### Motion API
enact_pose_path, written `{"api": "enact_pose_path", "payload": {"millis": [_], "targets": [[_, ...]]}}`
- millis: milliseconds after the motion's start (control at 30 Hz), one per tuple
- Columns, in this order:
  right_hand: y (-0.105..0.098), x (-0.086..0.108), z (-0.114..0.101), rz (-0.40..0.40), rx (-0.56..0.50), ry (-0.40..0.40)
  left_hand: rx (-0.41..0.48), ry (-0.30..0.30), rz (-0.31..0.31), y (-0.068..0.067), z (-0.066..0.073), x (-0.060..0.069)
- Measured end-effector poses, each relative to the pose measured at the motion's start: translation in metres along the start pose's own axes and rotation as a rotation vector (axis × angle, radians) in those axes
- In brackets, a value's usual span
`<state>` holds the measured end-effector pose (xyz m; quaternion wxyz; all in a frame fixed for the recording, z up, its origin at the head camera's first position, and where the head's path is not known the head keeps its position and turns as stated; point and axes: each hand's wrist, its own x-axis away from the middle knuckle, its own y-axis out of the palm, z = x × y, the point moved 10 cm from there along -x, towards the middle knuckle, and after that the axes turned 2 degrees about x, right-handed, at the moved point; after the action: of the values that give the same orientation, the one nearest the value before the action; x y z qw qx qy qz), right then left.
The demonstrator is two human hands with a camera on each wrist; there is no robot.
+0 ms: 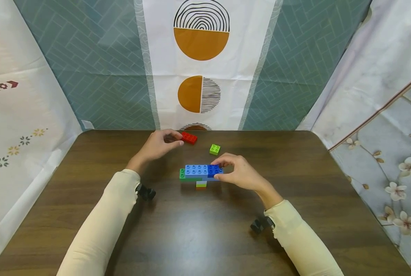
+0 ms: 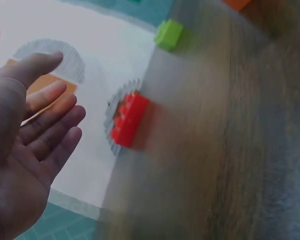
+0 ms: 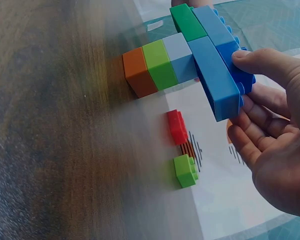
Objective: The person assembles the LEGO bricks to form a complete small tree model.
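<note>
A T-shaped build stands on the table. Its column stacks an orange brick (image 3: 139, 72), a lime brick (image 3: 159, 64) and a pale blue brick (image 3: 181, 57). Across the column lie a green brick (image 1: 182, 174) and a blue brick (image 3: 214, 77), topped by a light blue brick (image 1: 196, 170) and a dark blue brick (image 1: 212, 170). My right hand (image 1: 241, 173) pinches the dark blue brick between thumb and fingers at the right end. My left hand (image 1: 158, 145), relaxed and holding nothing, is just left of a red brick (image 1: 189, 138); in the left wrist view a gap separates them.
A small lime brick (image 1: 214, 149) sits on the brown table (image 1: 191, 237), behind the build and right of the red brick. Patterned cloth (image 1: 122, 57) hangs at the table's back edge, and pale curtains (image 1: 374, 115) hang at both sides.
</note>
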<state>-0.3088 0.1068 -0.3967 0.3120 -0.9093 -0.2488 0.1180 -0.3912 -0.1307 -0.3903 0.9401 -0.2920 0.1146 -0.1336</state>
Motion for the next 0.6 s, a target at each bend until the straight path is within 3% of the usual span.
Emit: {"api": "enact_pose_path", "payload": {"millis": [200, 400, 600], "targets": [[-0.002, 0.002, 0.001, -0.001, 0.010, 0.012, 0.023, -0.042, -0.034, 0.010, -0.020, -0.024], [-0.003, 0.003, 0.002, 0.004, 0.018, 0.015, 0.018, -0.062, -0.052, 0.017, -0.031, -0.047], [0.000, 0.000, -0.002, -0.002, 0.018, -0.016, 0.035, -0.103, -0.062, 0.019, -0.047, -0.057]]}}
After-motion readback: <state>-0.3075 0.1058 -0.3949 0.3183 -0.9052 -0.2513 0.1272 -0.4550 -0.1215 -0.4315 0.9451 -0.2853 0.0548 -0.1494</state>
